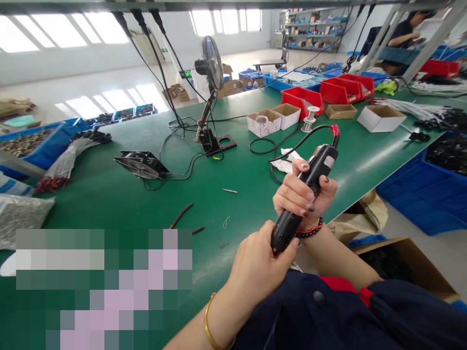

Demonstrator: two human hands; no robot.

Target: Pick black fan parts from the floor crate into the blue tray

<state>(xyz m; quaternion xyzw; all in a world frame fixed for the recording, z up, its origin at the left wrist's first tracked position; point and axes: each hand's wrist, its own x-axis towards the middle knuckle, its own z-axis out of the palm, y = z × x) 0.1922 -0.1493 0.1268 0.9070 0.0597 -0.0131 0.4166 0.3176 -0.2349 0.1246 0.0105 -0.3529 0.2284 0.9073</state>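
Note:
A black electric screwdriver point(321, 165) is held slantwise over the front edge of the bench, its cable end up and to the right. My right hand point(301, 192) is wrapped round the middle of its body. Lower down, my left hand point(259, 257) grips its narrow nose end, with fingers and thumb on either side. Red tape wraps the cable point(334, 130) where it leaves the tool. On the green bench beyond lies a thin metal bit point(229, 190). Nearer are a small wire loop point(226, 222) and a black sleeved piece point(182, 214).
A fan on a stand point(211, 63) and a small black fan point(140, 164) stand on the green bench point(120, 204). Red bins point(302, 99), small boxes point(264, 121) and a wire spool point(310, 119) are behind the tool. Lower left is pixelated. Another person point(408, 31) sits far right.

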